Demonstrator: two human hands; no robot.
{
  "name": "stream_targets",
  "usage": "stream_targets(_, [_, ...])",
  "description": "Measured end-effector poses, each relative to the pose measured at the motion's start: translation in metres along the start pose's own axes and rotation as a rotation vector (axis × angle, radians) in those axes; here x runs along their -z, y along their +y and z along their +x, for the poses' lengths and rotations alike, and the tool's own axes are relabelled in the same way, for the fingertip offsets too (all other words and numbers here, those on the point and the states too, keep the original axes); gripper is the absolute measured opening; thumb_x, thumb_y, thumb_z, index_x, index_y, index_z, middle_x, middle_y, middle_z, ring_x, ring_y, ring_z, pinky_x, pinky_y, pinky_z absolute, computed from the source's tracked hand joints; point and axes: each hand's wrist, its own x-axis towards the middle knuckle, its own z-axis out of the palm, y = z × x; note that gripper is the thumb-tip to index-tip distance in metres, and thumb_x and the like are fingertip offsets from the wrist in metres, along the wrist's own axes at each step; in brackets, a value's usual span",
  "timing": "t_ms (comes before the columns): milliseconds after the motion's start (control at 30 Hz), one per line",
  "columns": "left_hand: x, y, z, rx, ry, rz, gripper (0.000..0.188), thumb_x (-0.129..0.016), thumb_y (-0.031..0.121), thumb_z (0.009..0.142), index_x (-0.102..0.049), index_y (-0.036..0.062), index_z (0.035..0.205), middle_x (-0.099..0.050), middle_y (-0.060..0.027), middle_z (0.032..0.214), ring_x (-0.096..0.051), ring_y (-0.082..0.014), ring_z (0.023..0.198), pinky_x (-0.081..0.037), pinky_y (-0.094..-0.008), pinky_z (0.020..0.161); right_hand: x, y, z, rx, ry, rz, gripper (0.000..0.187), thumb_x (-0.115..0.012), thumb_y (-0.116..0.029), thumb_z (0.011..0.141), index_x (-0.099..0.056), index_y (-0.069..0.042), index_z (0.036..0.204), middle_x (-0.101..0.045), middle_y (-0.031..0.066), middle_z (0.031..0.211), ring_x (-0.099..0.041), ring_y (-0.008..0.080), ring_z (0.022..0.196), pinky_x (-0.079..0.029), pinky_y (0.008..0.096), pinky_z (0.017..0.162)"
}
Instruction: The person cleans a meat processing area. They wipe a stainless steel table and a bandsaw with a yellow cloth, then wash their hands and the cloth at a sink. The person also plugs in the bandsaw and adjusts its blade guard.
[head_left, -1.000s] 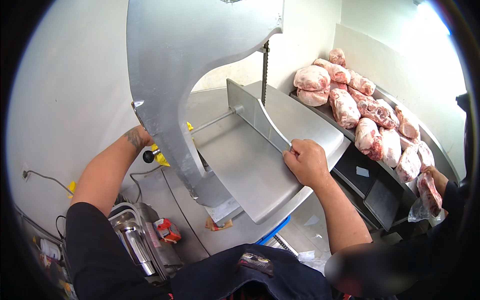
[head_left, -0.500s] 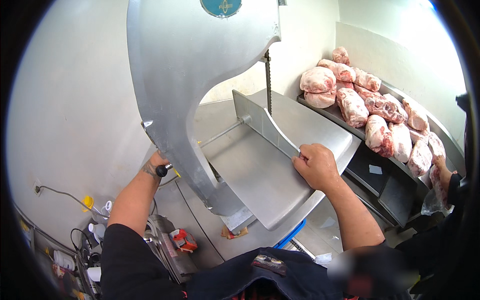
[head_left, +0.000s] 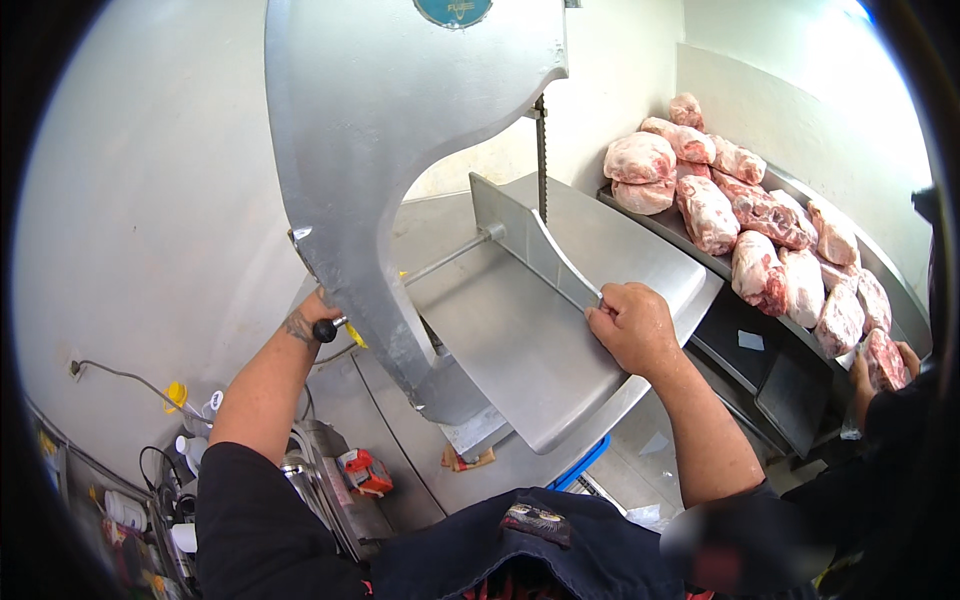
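A grey metal meat band saw (head_left: 345, 130) stands before me, its toothed blade (head_left: 542, 150) running upright beside the neck. My right hand (head_left: 634, 325) is closed on the near end of the upright metal guide plate (head_left: 540, 245), above the bare saw table (head_left: 525, 345). On the left, my left hand (head_left: 322, 298) reaches behind the saw's column; its fingers are hidden there. A black ball knob (head_left: 325, 331) shows just in front of my left wrist.
Several pale, frosty meat blocks (head_left: 708, 215) fill a metal tray at right. A co-worker's hands hold a meat piece (head_left: 884, 360) by its near end. Bottles (head_left: 195, 452), a cable (head_left: 135, 384) and a red-orange box (head_left: 365, 472) lie at lower left. A blue edge (head_left: 582, 465) shows below the table.
The co-worker's meat piece has been raised and turned, and both their hands now show on it. My hands keep their places on the saw; the view has shifted slightly.
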Motion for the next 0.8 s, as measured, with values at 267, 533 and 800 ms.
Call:
stream_targets(267, [0.018, 0.004, 0.010, 0.024, 0.086, 0.049, 0.031, -0.066, 0.027, 0.091, -0.069, 0.0014, 0.109, -0.070, -0.0119, 0.104, -0.066, -0.0233, 0.090, -0.053, -0.0380, 0.078, -0.003, 0.003, -0.001, -0.004, 0.013, 0.035, 0.024, -0.068, -0.022, 0.082, -0.058, -0.002, 0.071, -0.060, 0.0170, 0.072, -0.060, 0.0378, 0.077, -0.047, 0.0471, 0.071])
stream_targets(533, [0.017, -0.003, 0.030, 0.078, 0.234, 0.056, 0.032, -0.066, 0.028, 0.090, -0.069, 0.0013, 0.108, -0.070, -0.0119, 0.102, -0.066, -0.0239, 0.088, -0.053, -0.0386, 0.076, -0.006, 0.001, -0.001, 0.026, 0.019, 0.003, 0.027, -0.068, -0.023, 0.083, -0.056, -0.002, 0.071, -0.059, 0.0177, 0.071, -0.058, 0.0387, 0.075, -0.045, 0.0485, 0.069])
stream_targets(800, [-0.006, -0.027, 0.044, 0.059, 0.350, 0.017, 0.033, -0.067, 0.029, 0.089, -0.069, 0.0012, 0.107, -0.070, -0.0118, 0.101, -0.066, -0.0245, 0.087, -0.053, -0.0392, 0.074, -0.004, 0.003, -0.002, 0.034, 0.025, 0.015, 0.026, -0.067, -0.023, 0.083, -0.058, -0.002, 0.071, -0.060, 0.0181, 0.071, -0.059, 0.0384, 0.074, -0.047, 0.0480, 0.070])
